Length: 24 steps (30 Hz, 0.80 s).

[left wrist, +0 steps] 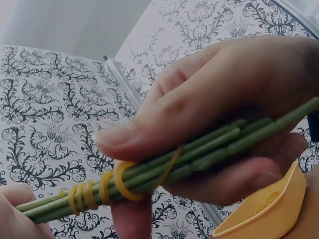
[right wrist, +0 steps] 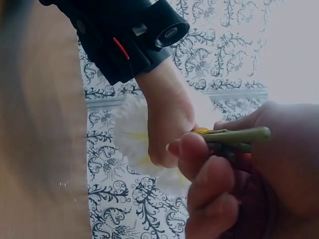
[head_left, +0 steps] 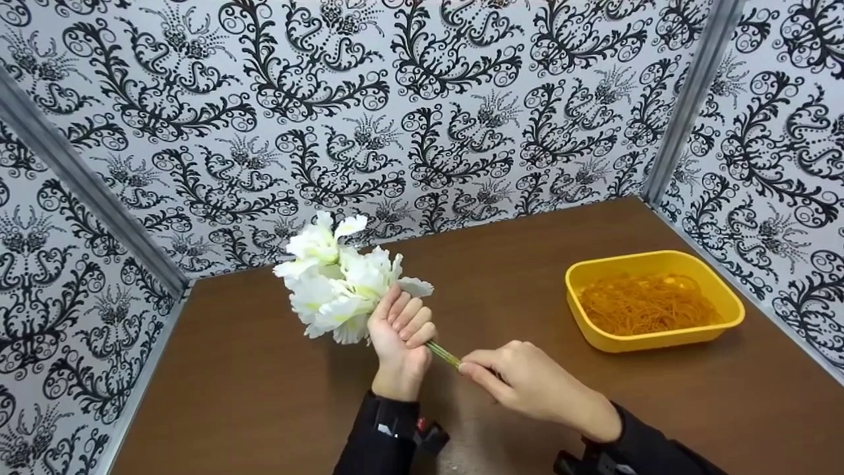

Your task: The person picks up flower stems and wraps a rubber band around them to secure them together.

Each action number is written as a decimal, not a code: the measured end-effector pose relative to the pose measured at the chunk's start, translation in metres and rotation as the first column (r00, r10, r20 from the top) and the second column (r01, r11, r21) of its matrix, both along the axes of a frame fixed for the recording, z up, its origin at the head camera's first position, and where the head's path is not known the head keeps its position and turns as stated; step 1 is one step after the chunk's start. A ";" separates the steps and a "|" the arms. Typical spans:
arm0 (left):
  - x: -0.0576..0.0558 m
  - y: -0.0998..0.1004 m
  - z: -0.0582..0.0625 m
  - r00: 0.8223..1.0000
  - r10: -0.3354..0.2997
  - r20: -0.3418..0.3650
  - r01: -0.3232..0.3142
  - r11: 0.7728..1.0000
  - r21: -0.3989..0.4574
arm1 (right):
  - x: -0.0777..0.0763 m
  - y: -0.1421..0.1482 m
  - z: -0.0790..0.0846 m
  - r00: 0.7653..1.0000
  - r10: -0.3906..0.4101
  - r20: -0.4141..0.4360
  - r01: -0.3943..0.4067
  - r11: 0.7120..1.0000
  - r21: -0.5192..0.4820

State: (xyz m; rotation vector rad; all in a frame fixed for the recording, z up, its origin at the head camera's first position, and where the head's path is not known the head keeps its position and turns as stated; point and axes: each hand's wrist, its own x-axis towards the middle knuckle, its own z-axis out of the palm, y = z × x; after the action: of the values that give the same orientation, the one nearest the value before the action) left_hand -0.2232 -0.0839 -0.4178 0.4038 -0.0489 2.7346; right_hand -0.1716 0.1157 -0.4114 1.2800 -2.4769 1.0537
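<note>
A bunch of white flowers (head_left: 343,290) tilts to the upper left over the table. My left hand (head_left: 402,330) grips its green stems just below the blooms, fingers curled round them. My right hand (head_left: 534,379) pinches the lower stems between thumb and fingers. In the left wrist view, a yellow rubber band (left wrist: 103,188) is wound several times round the green stems (left wrist: 214,144). Its last loop runs beside the right thumb and index finger, and one strand slants across the stems. In the right wrist view, the cut stem ends (right wrist: 259,133) stick out past the right fingers.
A yellow plastic tub (head_left: 659,340) stands on the right of the brown table (head_left: 250,382), with many loose rubber bands (head_left: 646,307) inside. Patterned black-and-white panels (head_left: 422,119) with grey metal corner posts enclose the table at the back and sides.
</note>
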 end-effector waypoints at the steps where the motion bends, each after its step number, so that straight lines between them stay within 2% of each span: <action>1: 0.000 0.000 0.000 1.000 -0.005 0.008 0.005 1.000 -0.014 | 0.001 0.000 0.000 1.000 0.008 0.019 -0.008 1.000 0.004; 4: -0.002 -0.001 -0.001 0.999 -0.034 0.039 0.036 0.997 -0.064 | 0.002 -0.001 -0.001 0.996 0.034 0.077 -0.036 0.999 0.015; 7: -0.003 -0.002 0.000 0.994 -0.088 0.067 0.095 0.989 -0.115 | 0.002 -0.003 -0.001 0.975 0.091 0.204 -0.094 0.996 0.004; 9: -0.003 -0.002 0.001 0.987 -0.134 0.083 0.145 0.979 -0.144 | 0.002 -0.004 -0.002 0.936 0.143 0.320 -0.144 0.989 -0.020; 12: -0.002 -0.002 0.002 0.977 -0.191 0.091 0.205 0.961 -0.186 | 0.002 -0.006 -0.004 0.853 0.214 0.475 -0.203 0.976 -0.076; 15: -0.002 0.000 0.001 0.972 -0.214 0.095 0.231 0.943 -0.239 | 0.003 -0.008 -0.008 0.793 0.239 0.561 -0.219 0.970 -0.105; 16: -0.001 0.001 0.001 0.972 -0.213 0.096 0.231 0.938 -0.260 | 0.002 -0.008 -0.010 0.781 0.238 0.577 -0.215 0.970 -0.110; 18: -0.001 0.002 0.000 0.972 -0.216 0.095 0.235 0.924 -0.303 | 0.002 -0.009 -0.012 0.772 0.231 0.593 -0.210 0.972 -0.104; 20: -0.001 0.004 0.000 0.972 -0.218 0.085 0.234 0.908 -0.346 | 0.002 -0.009 -0.014 0.791 0.224 0.569 -0.211 0.973 -0.090; 24: -0.002 0.004 0.000 0.969 -0.241 0.055 0.243 0.887 -0.393 | 0.002 -0.011 -0.017 0.847 0.206 0.490 -0.200 0.978 -0.065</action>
State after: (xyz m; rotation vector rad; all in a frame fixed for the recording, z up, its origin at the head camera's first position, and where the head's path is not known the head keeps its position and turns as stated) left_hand -0.2256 -0.0797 -0.4179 0.2534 0.4223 2.4146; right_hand -0.1694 0.1049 -0.4280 1.4430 -2.7171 1.6299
